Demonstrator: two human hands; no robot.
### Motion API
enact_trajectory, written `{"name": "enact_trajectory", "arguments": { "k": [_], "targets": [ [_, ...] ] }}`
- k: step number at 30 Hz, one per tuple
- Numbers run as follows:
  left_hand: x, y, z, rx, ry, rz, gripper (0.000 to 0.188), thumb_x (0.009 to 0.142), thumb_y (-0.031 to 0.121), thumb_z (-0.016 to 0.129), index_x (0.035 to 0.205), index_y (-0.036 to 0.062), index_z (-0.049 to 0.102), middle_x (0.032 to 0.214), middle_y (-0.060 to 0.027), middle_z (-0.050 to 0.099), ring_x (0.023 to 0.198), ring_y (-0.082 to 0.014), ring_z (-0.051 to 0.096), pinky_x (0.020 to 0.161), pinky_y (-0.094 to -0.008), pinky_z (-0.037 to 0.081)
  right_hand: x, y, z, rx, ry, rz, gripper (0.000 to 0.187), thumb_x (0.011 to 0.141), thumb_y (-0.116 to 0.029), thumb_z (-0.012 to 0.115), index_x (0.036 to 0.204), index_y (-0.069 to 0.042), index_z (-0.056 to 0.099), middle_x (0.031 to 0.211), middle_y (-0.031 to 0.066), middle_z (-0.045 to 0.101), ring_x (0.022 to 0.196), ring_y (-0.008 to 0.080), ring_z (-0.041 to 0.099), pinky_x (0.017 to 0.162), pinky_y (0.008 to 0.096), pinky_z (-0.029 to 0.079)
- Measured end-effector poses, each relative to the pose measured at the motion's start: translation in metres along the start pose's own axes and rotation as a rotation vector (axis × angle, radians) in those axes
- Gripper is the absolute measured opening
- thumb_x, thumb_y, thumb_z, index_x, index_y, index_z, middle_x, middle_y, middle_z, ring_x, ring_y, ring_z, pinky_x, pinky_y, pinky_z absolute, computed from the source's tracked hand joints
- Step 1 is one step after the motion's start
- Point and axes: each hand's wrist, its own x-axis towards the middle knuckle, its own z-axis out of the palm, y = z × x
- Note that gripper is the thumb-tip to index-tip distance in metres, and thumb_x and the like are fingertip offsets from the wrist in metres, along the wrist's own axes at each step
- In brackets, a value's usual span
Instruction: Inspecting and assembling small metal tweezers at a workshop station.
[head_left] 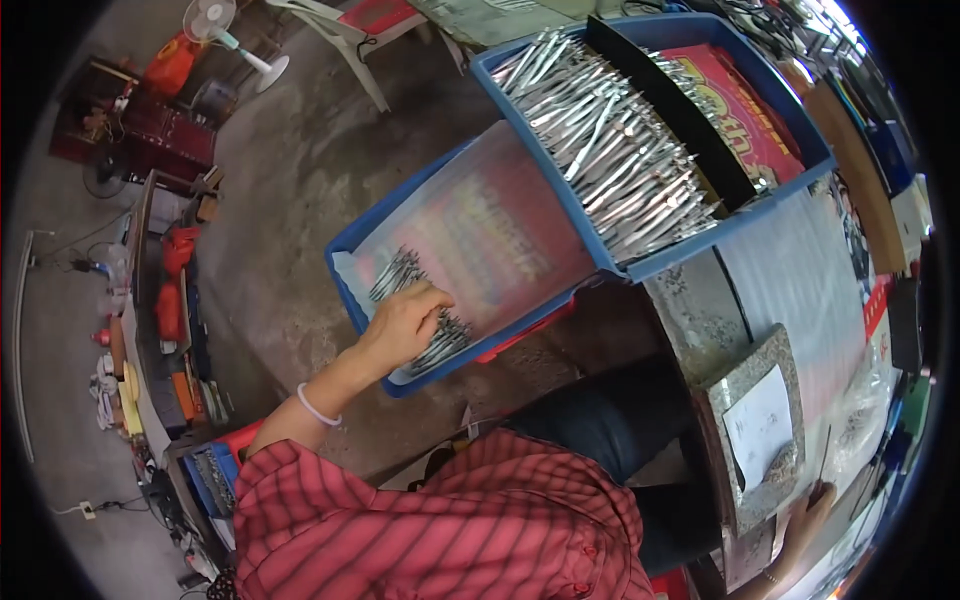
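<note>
My left hand [405, 322], with a pale bangle on the wrist, reaches into the lower blue tray [345, 285]. Its fingers are curled down over a row of thin, dark silvery metal pieces [443, 340], and what lies between the fingertips is hidden. Translucent sheeting [490, 230] lines that tray over a printed red surface. Far off at the lower right, my right hand [806, 515] is closed around a thin dark rod [826, 455] that points upward, beside the bench. The rod's exact kind is too small to tell.
A larger blue bin [670, 262] holds many slim shiny metal pieces [610, 140], split by a black divider [680, 115]. A stone-like slab [770, 350] carries white paper [758, 425] on the bench at right. A white fan [212, 22] and folding chair stand behind; a cluttered shelf [150, 290] is left.
</note>
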Motion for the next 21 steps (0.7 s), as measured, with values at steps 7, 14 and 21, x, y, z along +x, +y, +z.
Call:
{"name": "enact_trajectory", "arguments": {
  "k": [7,14,21],
  "targets": [
    [0.033,-0.033,0.024,-0.025,-0.265,0.237,0.035,0.069,-0.008,0.048,0.099,0.0029,0.061,0.092,-0.015,0.061,0.087,-0.0357,0.06,0.075,-0.0421,0.049,-0.039,-0.003,-0.012,-0.003,0.272,0.134,0.029,0.097,-0.02,0.049,0.114,0.004,0.049,0.085,0.0085,0.054,0.071,0.0182,0.054,0.064,0.0286,0.044],
    [0.063,-0.042,0.044,-0.367,-0.622,0.102,0.04,0.074,-0.008,0.039,0.109,-0.0003,0.056,0.097,-0.0166,0.065,0.091,-0.0281,0.064,0.08,-0.0388,0.05,-0.07,-0.116,-0.019,0.381,0.33,0.156,0.037,0.093,-0.033,0.056,0.09,0.003,0.058,0.061,0.006,0.052,0.051,0.0142,0.045,0.045,0.027,0.035],
    [0.084,-0.044,0.059,-0.386,-0.886,0.104,0.036,0.079,-0.003,0.039,0.111,0.0003,0.056,0.095,-0.0129,0.066,0.092,-0.0237,0.063,0.079,-0.036,0.05,-0.081,-0.143,-0.02,0.466,0.331,0.194,0.031,0.091,-0.03,0.058,0.088,0.001,0.06,0.061,0.005,0.052,0.049,0.0131,0.044,0.044,0.0261,0.035]
  ]
}}
